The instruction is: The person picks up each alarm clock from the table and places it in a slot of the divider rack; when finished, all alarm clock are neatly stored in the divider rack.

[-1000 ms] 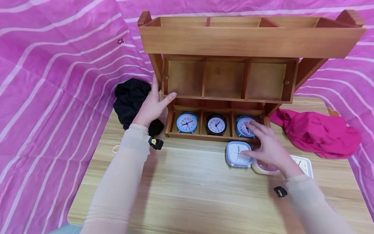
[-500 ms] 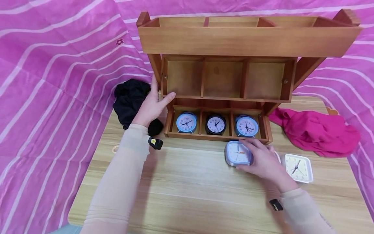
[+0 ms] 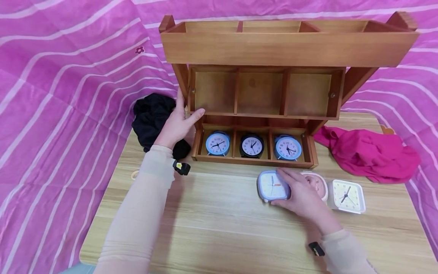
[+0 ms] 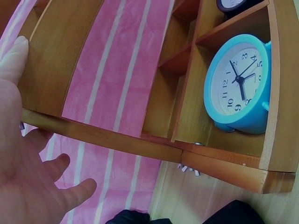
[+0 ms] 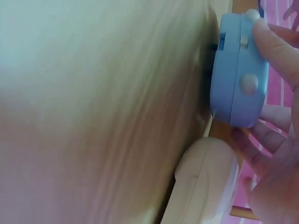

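Observation:
A purple-blue square alarm clock [image 3: 272,186] stands on the table before the wooden shelf [image 3: 287,49]. My right hand [image 3: 304,198] grips it from the right, thumb and fingers on opposite sides. The right wrist view shows its side [image 5: 236,70] with pale knobs; whether it touches the table I cannot tell. With straight, spread fingers, my left hand [image 3: 178,123] rests against the shelf's left side. Its thumb lies on a wooden panel in the left wrist view. In the bottom tier sit a blue round clock [image 3: 218,144], a black one [image 3: 251,146] and another blue one [image 3: 288,148], one per compartment.
Right of the right hand stand a pink clock [image 3: 316,184], partly hidden, and a white square clock [image 3: 347,196]. A magenta cloth [image 3: 373,156] lies at the right, a black cloth [image 3: 152,118] at the left. Pink striped fabric [image 3: 68,114] surrounds the table [image 3: 205,236].
My right hand has come down from near the right blue clock and taken hold of the purple-blue clock. It has shifted that clock left, away from the pink one. My left hand stays put.

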Demonstrator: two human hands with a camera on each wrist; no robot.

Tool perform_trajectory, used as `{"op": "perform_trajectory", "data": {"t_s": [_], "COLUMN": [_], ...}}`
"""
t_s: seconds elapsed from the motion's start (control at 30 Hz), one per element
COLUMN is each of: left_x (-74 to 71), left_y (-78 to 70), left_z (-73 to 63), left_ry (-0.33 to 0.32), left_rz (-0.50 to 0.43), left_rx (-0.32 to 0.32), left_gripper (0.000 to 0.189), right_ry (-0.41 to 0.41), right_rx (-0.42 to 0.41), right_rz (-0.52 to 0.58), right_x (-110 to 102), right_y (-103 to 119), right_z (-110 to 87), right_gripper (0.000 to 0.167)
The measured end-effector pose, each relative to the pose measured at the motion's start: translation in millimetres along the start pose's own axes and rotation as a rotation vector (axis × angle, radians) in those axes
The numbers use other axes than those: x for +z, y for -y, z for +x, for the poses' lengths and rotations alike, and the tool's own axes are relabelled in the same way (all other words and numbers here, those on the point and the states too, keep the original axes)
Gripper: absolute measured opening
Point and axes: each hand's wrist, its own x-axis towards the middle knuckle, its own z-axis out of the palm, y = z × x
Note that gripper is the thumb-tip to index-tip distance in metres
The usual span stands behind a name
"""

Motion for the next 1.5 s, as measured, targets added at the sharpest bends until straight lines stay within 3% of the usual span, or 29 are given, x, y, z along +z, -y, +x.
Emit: {"op": "perform_trajectory", "data": {"t_s": [0.57, 0.83, 1.03, 1.23, 1.5], "left_x": [1.4, 1.0, 1.0, 0.3, 0.7], "left_y": [-0.1, -0.7, -1.7, -1.6, -2.2], "left_z": [0.3, 0.3, 0.4, 0.8, 1.3], "left_ry": [-0.012, -0.009, 0.0, 0.012, 0.012], "left_rz": [-0.013, -0.009, -0.011, -0.01, 0.04], "left_rx": [0.042, 0.032, 0.007, -0.001, 0.009], "left_gripper": [0.103, 0.103, 0.102, 0.104, 0.103], "right_ry": [-0.039, -0.153, -0.352, -0.534, -0.621], "right_rx": [0.056, 0.004, -0.12, -0.25, -0.329], "right_rz": [0.035, 0.076, 0.148, 0.215, 0.241], "right_x": [22, 24, 5, -26, -43], "right_y": [18, 30, 48, 77, 113], "right_z": [-5.3, 2.9, 33.0, 79.2, 142.8], "right_gripper": [0.111, 0.112, 0.117, 0.12, 0.109]}}
